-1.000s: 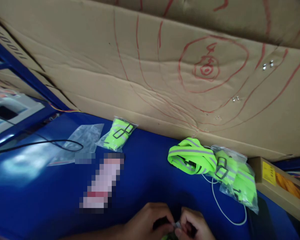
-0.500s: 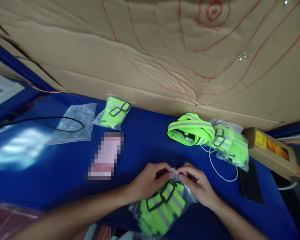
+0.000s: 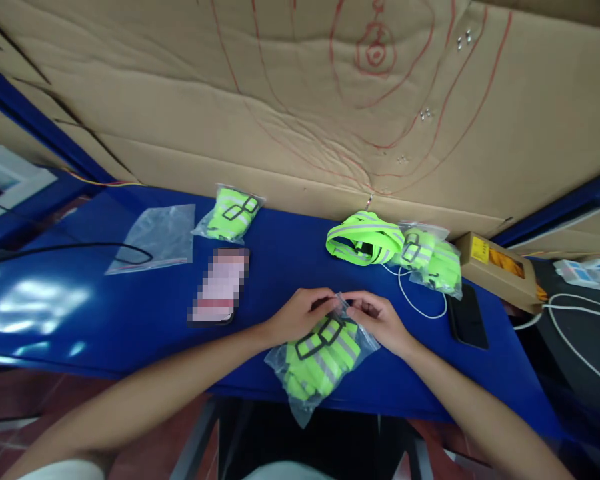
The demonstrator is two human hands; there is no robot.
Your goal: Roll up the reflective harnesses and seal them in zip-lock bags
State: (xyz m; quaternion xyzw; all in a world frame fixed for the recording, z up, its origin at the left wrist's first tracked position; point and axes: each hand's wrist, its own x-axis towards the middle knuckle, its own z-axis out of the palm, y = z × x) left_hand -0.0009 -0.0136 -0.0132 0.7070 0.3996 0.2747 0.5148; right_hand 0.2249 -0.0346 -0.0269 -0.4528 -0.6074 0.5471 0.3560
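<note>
A clear zip bag [image 3: 300,408] holds folded neon-green webbing [image 3: 325,363] with grey reflective stripes and black buckles. It hangs partly over the table's front edge. My left hand [image 3: 305,315] pinches the bag's top edge between thumb and forefinger. Close beside it, my right hand [image 3: 377,320] grips the same edge, fingers curled and thumb pressed in. The two hands' fingertips nearly meet at the bag's mouth. Whether the seal there is closed cannot be made out.
On the blue table [image 3: 280,267] lie a blurred-out phone [image 3: 220,285], an empty clear bag [image 3: 163,233], a packed bag [image 3: 235,213], loose green webbing [image 3: 365,237], more bagged webbing [image 3: 433,260], a dark phone [image 3: 469,317] and a cardboard box [image 3: 500,270]. A cardboard wall [image 3: 180,120] stands behind.
The camera view has shifted, showing more of the chair and floor. Both hands still pinch the bag's top edge, and the bag's lower end now shows fully.
</note>
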